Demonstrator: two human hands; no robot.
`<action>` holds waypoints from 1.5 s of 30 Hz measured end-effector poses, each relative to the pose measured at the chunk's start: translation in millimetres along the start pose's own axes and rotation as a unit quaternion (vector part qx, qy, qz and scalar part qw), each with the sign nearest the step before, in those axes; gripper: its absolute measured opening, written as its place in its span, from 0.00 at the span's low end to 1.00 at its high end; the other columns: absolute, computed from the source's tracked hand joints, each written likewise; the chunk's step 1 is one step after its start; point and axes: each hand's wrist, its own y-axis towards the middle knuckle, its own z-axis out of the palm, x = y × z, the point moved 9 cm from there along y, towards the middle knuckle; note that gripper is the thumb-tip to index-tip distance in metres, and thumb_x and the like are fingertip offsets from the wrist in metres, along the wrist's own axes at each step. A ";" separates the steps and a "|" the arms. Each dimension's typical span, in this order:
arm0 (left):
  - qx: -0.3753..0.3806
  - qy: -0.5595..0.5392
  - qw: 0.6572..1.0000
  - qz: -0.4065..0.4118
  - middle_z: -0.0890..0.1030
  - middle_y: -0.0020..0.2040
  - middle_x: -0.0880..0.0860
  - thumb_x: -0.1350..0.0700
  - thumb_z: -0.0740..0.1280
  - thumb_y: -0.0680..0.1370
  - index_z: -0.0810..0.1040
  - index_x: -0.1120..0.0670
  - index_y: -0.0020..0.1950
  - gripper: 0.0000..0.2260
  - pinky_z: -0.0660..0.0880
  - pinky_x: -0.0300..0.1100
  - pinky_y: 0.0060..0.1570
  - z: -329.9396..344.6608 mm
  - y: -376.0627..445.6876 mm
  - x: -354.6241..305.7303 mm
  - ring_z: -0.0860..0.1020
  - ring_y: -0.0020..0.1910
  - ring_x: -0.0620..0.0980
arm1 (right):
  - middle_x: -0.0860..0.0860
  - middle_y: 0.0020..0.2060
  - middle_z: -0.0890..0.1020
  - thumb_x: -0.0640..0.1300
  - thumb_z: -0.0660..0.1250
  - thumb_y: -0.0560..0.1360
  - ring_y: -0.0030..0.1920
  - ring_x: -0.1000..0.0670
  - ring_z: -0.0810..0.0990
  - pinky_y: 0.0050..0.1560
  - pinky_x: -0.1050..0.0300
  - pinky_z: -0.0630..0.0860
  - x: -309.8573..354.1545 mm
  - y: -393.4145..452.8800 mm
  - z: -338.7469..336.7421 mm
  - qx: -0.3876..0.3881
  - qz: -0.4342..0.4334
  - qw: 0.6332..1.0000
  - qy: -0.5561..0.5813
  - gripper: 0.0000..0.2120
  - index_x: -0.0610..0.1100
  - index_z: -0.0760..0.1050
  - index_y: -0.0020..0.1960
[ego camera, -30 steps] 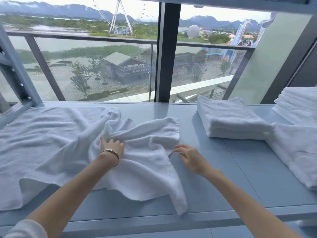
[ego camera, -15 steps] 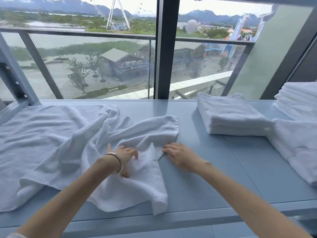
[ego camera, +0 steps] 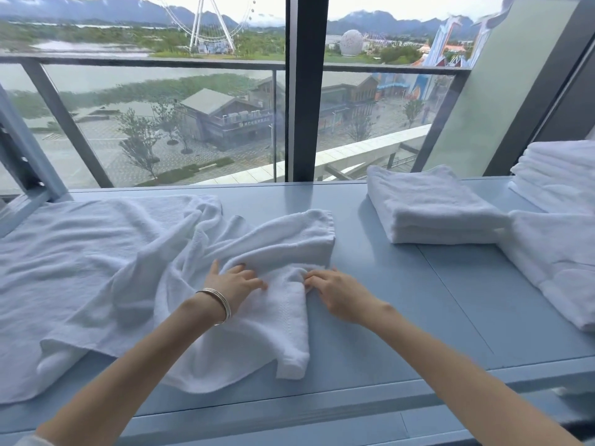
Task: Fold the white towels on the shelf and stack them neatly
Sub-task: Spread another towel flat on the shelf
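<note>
2 hands [ego camera: 277,286] on a rumpled white towel [ego camera: 270,317], no legible label

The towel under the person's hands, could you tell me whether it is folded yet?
Not yet: the towel lies bunched and wrinkled under the left hand and right hand.

bare shelf [ego camera: 402,294] strip between rumpled towel [ego camera: 96,268] and folded stack [ego camera: 428,210], window glass [ego camera: 161,123] closing the back

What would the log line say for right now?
step: folding | left hand: on crumpled towel | right hand: at towel edge | folded towel: right, on shelf
</note>
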 end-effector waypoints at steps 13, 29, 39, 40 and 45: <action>-0.057 -0.084 0.993 0.065 0.74 0.59 0.42 0.43 0.60 0.78 0.77 0.46 0.52 0.10 0.52 0.57 0.71 -10.5 -6.8 -17.9 0.71 0.63 0.43 | 0.55 0.56 0.79 0.31 0.57 0.72 0.67 0.51 0.68 0.61 0.59 0.61 -55.0 -9.1 -45.9 0.005 -0.016 0.992 -0.122 0.18 0.48 0.79 0.51; -0.052 -0.136 0.982 0.122 0.59 0.75 0.43 0.46 0.62 0.78 0.63 0.39 0.71 0.21 0.55 0.51 0.70 2.4 0.0 -56.0 0.55 0.75 0.47 | 0.47 0.63 0.74 0.41 0.56 0.79 0.64 0.46 0.71 0.59 0.55 0.68 -22.4 -21.6 -36.6 -0.046 0.127 0.989 -0.066 0.15 0.42 0.73 0.63; -0.017 -0.111 0.993 -0.034 0.45 0.78 0.45 0.38 0.57 0.77 0.56 0.37 0.73 0.25 0.41 0.66 0.70 20.0 3.2 -4.3 0.42 0.76 0.56 | 0.42 0.70 0.64 0.40 0.52 0.78 0.70 0.43 0.62 0.70 0.51 0.57 -82.2 -19.1 -20.6 0.001 0.241 0.967 -0.086 0.19 0.37 0.63 0.69; 0.009 -0.143 0.989 -0.029 0.45 0.78 0.45 0.37 0.58 0.77 0.54 0.36 0.73 0.26 0.43 0.66 0.70 27.3 3.2 -5.4 0.42 0.76 0.57 | 0.42 0.72 0.62 0.40 0.53 0.79 0.71 0.43 0.60 0.71 0.51 0.55 -63.4 -7.5 -24.9 -0.025 0.201 0.978 -0.056 0.21 0.37 0.61 0.71; 0.037 -0.199 0.977 0.066 0.48 0.78 0.45 0.40 0.61 0.77 0.56 0.38 0.74 0.27 0.47 0.52 0.73 22.8 -6.8 -34.8 0.45 0.77 0.53 | 0.48 0.76 0.54 0.49 0.51 0.81 0.75 0.47 0.52 0.73 0.47 0.47 -14.3 26.3 10.0 0.017 0.110 0.993 -0.042 0.25 0.47 0.52 0.76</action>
